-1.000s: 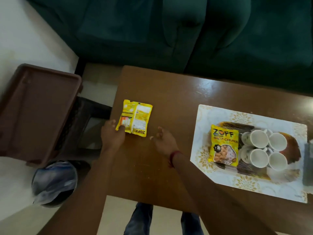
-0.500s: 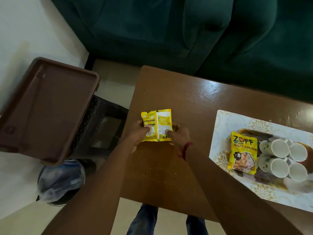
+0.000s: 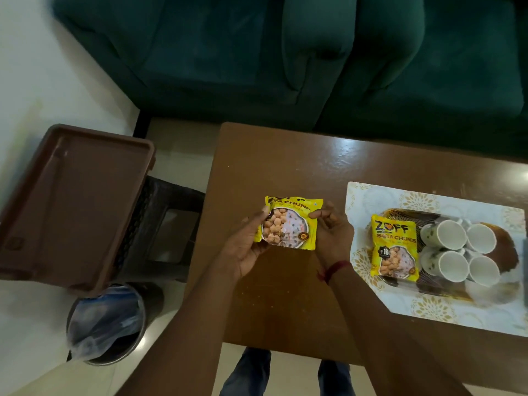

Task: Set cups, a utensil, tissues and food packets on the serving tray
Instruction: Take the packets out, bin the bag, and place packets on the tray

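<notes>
Currently, head view only. I see both hands raised over the brown table (image 3: pixel 271 304), sharing one yellow packet (image 3: pixel 288 224) with its printed front turned up to the camera.

Left hand (image 3: pixel 245 250): palm up, fingers curled under the packet's left edge, thumb lying on the front. Right hand (image 3: pixel 333 238): thumb and fingers pinch the packet's upper right edge. A red thread (image 3: pixel 335 267) circles the right wrist.

Packet position: held off the table top, left of the serving tray (image 3: pixel 371 192) and apart from it.

On the tray: a second packet (image 3: pixel 395 250) of the same kind lies flat at the left side, front up. Just to its right, four white cups (image 3: pixel 453 265) sit packed together in a two-by-two block, mouths towards the camera. I cannot make out a utensil or tissues.

Surroundings: a green sofa (image 3: pixel 285 52) runs along the far side of the table. Left of the table, a brown plastic bin lid (image 3: pixel 77 207) overhangs a dark stool (image 3: pixel 168 224), and a round bin (image 3: pixel 105 321) with a plastic liner stands on the near left floor.
</notes>
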